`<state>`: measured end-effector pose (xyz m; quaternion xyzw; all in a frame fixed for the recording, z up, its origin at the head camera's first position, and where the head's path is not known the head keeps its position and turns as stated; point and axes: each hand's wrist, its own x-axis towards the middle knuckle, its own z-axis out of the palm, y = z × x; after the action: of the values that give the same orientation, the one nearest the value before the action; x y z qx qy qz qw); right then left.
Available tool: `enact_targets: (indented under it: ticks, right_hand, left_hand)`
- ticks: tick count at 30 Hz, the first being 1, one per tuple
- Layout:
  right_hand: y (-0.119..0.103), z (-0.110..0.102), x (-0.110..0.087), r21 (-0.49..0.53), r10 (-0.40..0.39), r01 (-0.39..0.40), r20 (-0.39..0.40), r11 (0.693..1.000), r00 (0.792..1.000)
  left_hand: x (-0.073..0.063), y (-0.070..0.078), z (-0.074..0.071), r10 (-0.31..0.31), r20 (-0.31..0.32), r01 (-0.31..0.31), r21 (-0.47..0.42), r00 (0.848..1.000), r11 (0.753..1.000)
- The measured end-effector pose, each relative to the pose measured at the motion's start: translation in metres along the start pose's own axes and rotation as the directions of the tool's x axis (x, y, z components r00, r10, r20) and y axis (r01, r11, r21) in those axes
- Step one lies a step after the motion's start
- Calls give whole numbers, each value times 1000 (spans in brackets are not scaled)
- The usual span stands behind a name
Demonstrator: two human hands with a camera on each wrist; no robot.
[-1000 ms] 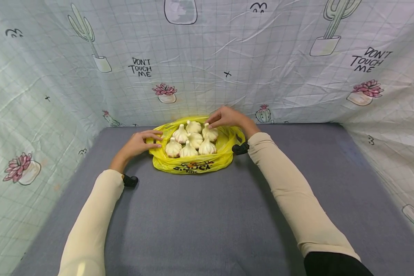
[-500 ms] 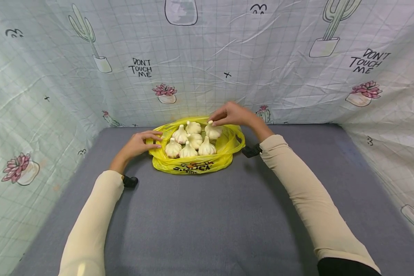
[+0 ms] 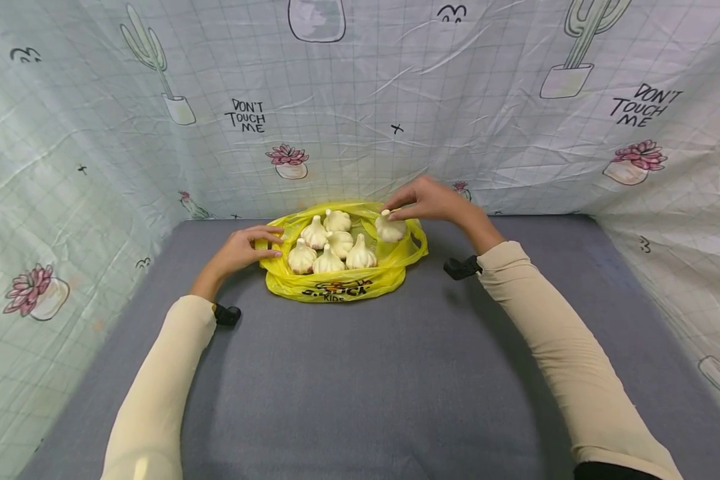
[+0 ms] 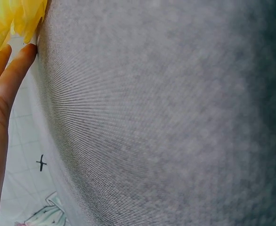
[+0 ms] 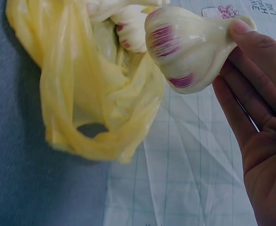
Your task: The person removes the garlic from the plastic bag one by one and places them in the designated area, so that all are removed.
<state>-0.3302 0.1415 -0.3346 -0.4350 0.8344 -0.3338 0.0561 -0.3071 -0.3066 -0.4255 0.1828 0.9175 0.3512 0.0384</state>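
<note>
From the near side, the head view looks forward and down across the grey table (image 3: 360, 387). Both wrist views look from close by, the left mainly at table (the yellow bag (image 4: 18, 19) just enters its corner); right and head share the held garlic bulb (image 5: 190, 49).

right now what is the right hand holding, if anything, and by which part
A garlic bulb; the right hand pinches it by the narrow neck.

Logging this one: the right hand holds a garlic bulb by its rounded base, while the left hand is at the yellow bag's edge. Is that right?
Not quite: the right hand holds the garlic bulb by its narrow stem, as the right wrist view shows. The left hand is at the edge of the yellow bag, as stated.
</note>
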Motion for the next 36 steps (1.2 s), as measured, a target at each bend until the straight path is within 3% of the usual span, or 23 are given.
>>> enact_targets:
  ticks: [8,15,20,36]
  right_hand:
    - [6,-4,-19,-60,-34,32,-31,998,999]
    - [9,-8,-40,-102,1,-11,-95,995,995]
    - [16,-8,-51,-137,-38,20,-132,990,991]
    - [36,-10,-80,-160,-9,-28,-226,987,974]
  left_hand:
    - [-3,-2,-1,34,40,-35,30,999,999]
    - [-7,2,-2,65,64,-68,52,996,996]
    - [-6,4,-4,79,69,-83,56,994,995]
    - [-8,3,0,87,56,-90,57,995,994]
